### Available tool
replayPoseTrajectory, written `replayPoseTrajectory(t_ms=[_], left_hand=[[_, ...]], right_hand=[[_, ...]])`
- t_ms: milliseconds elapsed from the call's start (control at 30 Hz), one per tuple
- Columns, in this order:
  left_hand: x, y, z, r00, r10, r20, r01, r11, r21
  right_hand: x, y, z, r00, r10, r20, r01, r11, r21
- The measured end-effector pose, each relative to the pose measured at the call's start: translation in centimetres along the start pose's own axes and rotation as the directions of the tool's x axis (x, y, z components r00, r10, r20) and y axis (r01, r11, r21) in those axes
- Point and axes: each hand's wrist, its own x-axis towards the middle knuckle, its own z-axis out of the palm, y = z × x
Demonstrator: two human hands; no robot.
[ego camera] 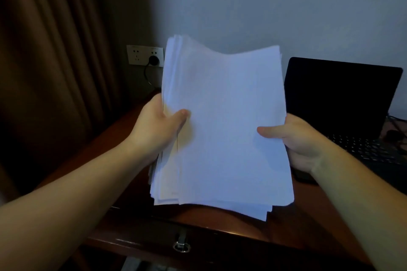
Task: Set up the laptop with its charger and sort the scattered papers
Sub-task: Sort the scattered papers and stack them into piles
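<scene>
A thick stack of white papers [224,121] stands nearly upright in front of me, its bottom edge on or just above the desk. My left hand [157,127] grips its left edge, thumb on the front sheet. My right hand [297,138] grips the right edge the same way. The sheets are unevenly aligned at the top and bottom. An open black laptop [343,99] with a dark screen sits at the right on the desk. A black charger plug [154,60] sits in the wall socket [136,55], its cable hanging down behind the papers.
The dark wooden desk [220,218] has a drawer with a metal handle [181,245] at its front. Brown curtains [55,61] hang at the left. More cables [396,132] lie to the right of the laptop.
</scene>
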Motion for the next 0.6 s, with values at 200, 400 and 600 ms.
replayPoseTrajectory(t_ms=[200,400,600], left_hand=[[-0.3,-0.2,0.3,0.976,0.194,-0.095,-0.193,0.981,0.02],[-1.2,-2.7,0.2,0.967,0.202,-0.157,-0.221,0.969,-0.111],[-1.4,-2.8,0.8,0.91,0.323,-0.261,-0.349,0.935,-0.06]], right_hand=[[0.6,-0.5,1.3,0.988,-0.155,-0.015,0.155,0.987,0.035],[0.0,0.1,1.9,0.984,-0.169,-0.05,0.175,0.973,0.151],[0.0,0.3,3.0,0.965,-0.247,-0.091,0.258,0.956,0.139]])
